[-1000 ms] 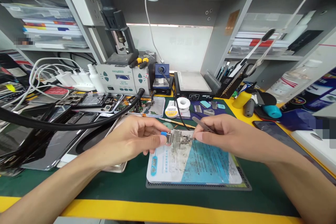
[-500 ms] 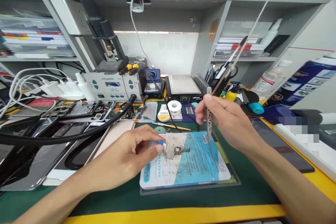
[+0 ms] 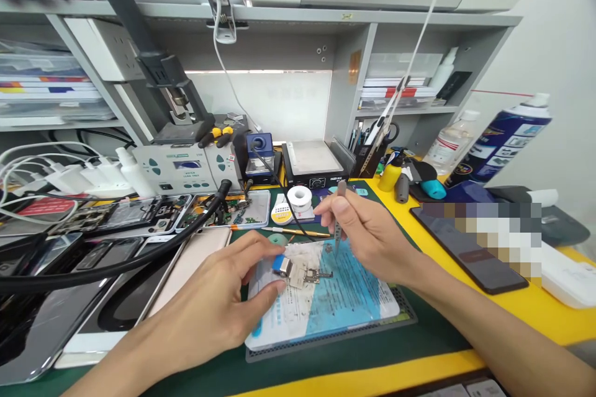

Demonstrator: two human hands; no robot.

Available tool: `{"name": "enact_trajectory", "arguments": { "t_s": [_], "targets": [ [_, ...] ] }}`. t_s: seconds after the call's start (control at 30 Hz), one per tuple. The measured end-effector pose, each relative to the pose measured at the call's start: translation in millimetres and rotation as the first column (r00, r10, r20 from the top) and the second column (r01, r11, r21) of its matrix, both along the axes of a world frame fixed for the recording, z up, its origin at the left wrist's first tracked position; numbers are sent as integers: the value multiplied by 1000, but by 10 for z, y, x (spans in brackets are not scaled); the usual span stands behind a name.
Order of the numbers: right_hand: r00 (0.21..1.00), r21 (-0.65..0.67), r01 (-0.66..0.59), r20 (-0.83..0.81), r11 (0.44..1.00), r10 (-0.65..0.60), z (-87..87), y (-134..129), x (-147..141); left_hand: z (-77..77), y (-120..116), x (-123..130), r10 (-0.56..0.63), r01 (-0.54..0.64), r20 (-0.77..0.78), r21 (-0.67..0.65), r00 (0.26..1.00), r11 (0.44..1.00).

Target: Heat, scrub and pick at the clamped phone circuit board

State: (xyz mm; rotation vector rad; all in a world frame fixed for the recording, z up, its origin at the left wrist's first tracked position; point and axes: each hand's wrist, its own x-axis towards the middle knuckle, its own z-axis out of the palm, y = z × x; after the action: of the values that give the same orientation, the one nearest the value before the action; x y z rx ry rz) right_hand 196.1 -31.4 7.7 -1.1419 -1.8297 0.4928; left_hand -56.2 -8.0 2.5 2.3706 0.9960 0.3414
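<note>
My left hand (image 3: 233, 298) is over the left part of a blue and white board (image 3: 354, 298), thumb and index finger apart. Between them is a small metal part with a blue end (image 3: 282, 265); the index fingertip is close to its top edge and the thumb lies below it. Just right of this part, a small circuit board (image 3: 311, 274) rests on the stained white area. My right hand (image 3: 367, 229) holds metal tweezers (image 3: 338, 223) upright, tips down near a tiny grey piece (image 3: 329, 249).
Several phones and a phone panel (image 3: 190, 260) lie at the left, with a thick black hose (image 3: 139, 273) across them. Behind are a tray of parts (image 3: 251, 206), a solder spool (image 3: 299, 196) and a hot plate (image 3: 314, 158). A dark phone (image 3: 465, 248) lies at the right.
My left thumb and index finger have spread apart, showing more of the blue-ended part. My right hand has moved left with the tweezers, towards the tiny grey piece. The view has shifted.
</note>
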Motion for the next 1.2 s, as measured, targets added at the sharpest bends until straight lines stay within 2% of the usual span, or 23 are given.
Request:
{"name": "enact_trajectory", "arguments": {
  "t_s": [0.2, 0.3, 0.37, 0.47, 0.53, 0.6, 0.73, 0.83, 0.97, 1.07, 1.13, 1.2],
  "targets": [
    [946, 97, 35, 318, 995, -64, 36, 36, 33, -90, 13, 3, -41, 41, -4, 110, 999, 993],
    [908, -47, 104, 411, 993, -76, 42, 76, 106, -135, 27, 8, -61, 54, 28, 207, 998, 977],
    [929, -189, 131, 367, 973, -54, 58, 90, 137, -173, 34, 4, -84, 64, 61, 271, 995, 960],
    [993, -388, 58, 120, 920, -12, 73, 91, 120, -232, 45, -13, -134, 102, 79, 324, 988, 940],
    [999, -449, 3, -32, 893, -20, 42, 93, 76, -260, 54, -23, -147, 112, 77, 345, 986, 932],
    [993, -424, 21, -99, 905, -69, -30, 112, 31, -272, 62, -27, -144, 104, 80, 373, 986, 922],
    [987, -291, 122, -68, 949, -147, -180, 176, -8, -260, 71, -22, -147, 105, 75, 398, 986, 911],
    [975, -311, 125, -138, 942, -175, -188, 171, -15, -250, 72, -15, -154, 113, 74, 396, 985, 911],
    [987, -364, 40, -132, 931, -94, -145, 81, -51, -268, 76, -14, -159, 113, 85, 400, 984, 910],
    [999, -292, 17, -43, 956, -31, -159, 38, -81, -292, 85, -16, -167, 115, 94, 407, 982, 906],
    [998, -277, 30, -40, 960, -43, -173, 44, -93, -306, 88, -16, -169, 111, 106, 415, 980, 903],
    [994, -329, 36, -81, 944, -66, -169, 70, -103, -319, 87, -12, -164, 99, 119, 421, 979, 902]
  ]
}}
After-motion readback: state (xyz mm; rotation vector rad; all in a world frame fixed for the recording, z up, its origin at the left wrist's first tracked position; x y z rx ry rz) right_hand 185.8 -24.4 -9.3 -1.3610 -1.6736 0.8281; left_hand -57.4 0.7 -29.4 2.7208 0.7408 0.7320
